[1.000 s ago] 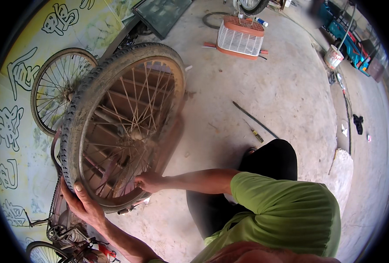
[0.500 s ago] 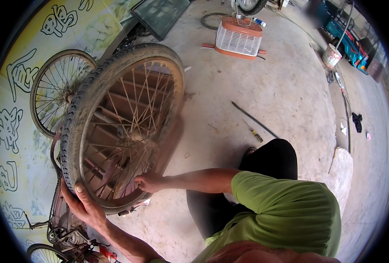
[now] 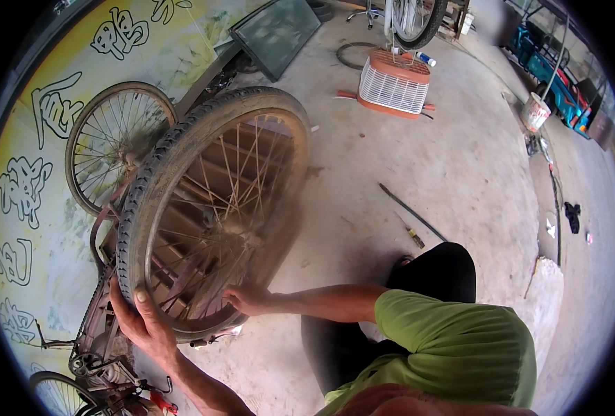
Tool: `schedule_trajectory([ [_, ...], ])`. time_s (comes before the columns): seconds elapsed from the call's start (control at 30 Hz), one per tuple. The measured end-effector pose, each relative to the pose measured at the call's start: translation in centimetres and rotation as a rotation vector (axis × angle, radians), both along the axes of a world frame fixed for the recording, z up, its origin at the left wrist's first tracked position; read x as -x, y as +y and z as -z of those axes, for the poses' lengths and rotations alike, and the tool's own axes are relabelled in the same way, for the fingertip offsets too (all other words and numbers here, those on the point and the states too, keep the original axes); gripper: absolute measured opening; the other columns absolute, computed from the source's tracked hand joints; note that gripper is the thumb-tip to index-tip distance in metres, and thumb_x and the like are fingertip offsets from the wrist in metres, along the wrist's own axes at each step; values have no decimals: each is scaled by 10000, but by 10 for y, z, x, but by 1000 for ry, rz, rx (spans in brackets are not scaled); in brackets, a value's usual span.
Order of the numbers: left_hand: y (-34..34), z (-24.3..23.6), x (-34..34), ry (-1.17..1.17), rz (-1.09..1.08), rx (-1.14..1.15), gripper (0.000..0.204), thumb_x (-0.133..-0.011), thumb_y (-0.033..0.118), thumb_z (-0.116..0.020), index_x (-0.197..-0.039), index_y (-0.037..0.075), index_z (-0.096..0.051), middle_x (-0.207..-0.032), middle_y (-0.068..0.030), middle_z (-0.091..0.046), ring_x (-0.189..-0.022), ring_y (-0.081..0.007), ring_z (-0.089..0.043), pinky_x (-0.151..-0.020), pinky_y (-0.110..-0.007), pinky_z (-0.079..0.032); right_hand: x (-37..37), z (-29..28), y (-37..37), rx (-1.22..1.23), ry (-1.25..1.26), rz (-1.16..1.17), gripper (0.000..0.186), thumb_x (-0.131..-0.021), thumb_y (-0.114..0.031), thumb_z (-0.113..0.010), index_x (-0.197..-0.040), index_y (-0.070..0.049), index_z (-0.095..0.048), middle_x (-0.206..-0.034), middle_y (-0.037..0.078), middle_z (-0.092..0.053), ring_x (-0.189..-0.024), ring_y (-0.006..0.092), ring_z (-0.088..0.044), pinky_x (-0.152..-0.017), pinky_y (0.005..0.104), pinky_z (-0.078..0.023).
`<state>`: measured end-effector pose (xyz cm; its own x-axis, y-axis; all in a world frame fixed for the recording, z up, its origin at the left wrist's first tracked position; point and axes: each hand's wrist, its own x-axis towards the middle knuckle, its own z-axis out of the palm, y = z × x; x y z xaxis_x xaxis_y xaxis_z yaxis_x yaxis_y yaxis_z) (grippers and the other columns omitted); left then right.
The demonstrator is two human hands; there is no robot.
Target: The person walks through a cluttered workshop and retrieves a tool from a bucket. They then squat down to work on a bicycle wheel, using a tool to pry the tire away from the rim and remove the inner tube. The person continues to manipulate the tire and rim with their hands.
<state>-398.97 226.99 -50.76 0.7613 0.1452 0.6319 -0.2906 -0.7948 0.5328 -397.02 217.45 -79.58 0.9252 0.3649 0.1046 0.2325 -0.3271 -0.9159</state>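
A bicycle wheel [image 3: 141, 182] with knobby tyre and rusty spokes stands tilted before me over a brown metal frame. My left hand [image 3: 144, 326] grips the tyre at the lower left, thumb on its sidewall and fingers round the tread. My right hand [image 3: 248, 300] has curled fingers just inside the lower right rim, among the spokes; what they hold is too small to make out. A screwdriver [image 3: 415, 237] and a long dark bar [image 3: 411, 213] lie on the floor beside my knee.
A second wheel [image 3: 78, 149] leans against a lettered board [image 3: 23, 118]. Bicycle parts [image 3: 89, 364] lie lower left. An orange-and-white vented box [image 3: 393, 87] stands under a hanging wheel, near a dark panel [image 3: 276, 38]. A bucket [image 3: 535, 112] and teal cart [image 3: 557, 90] sit upper right, cables along the floor edge.
The whole view has shifted down and slightly right in the picture. Both my hands stay at the same places on the wheel, with little visible change in grip.
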Motion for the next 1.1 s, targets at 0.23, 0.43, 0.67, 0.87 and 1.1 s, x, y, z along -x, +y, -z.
schedule_trajectory([
  [0.23, -5, 0, -5, -27, -20, 83, 676, -941, 489, -615, -1321, -61, -522, -1179, -182, -634, -1055, -234, -595, -949, -350, -456, -8, -14, -1, 49, 12, 4, 169, -839, -242, -618, -918, -100, -662, -796, 151, -700, -776, 349, -696, -707, 446, -555],
  [0.43, 1, 2, -1, 12, -7, 98, 566, -965, 400, -626, -1330, -24, -540, -1145, -135, -649, -1033, -175, -582, -941, -313, -452, -5, 0, 2, -57, 75, -16, 111, -872, -144, -592, -943, -81, -651, -874, 157, -693, -824, 335, -691, -699, 436, -535],
  [0.67, 3, 5, -2, -77, 58, 115, 535, -955, 389, -652, -1297, -14, -573, -1083, -103, -663, -977, -146, -584, -899, -289, -463, 5, -23, -20, -88, 306, -126, 214, -909, -184, -561, -1044, -69, -681, -927, 189, -696, -880, 377, -667, -761, 418, -524],
  [0.87, 5, 10, -6, -81, 8, 88, 539, -949, 393, -660, -1294, -12, -577, -1053, -97, -671, -958, -140, -586, -893, -282, -463, -6, -18, -20, 47, 156, -135, 226, -914, -246, -577, -982, -65, -695, -896, 185, -695, -868, 380, -665, -757, 438, -524],
  [1.1, 7, 13, -6, -105, -8, 98, 524, -947, 390, -666, -1296, 8, -584, -1044, -83, -675, -947, -130, -590, -884, -278, -469, -9, -14, -11, 148, 51, -94, 182, -880, -223, -602, -844, -77, -704, -851, 161, -699, -832, 373, -672, -748, 461, -537],
])
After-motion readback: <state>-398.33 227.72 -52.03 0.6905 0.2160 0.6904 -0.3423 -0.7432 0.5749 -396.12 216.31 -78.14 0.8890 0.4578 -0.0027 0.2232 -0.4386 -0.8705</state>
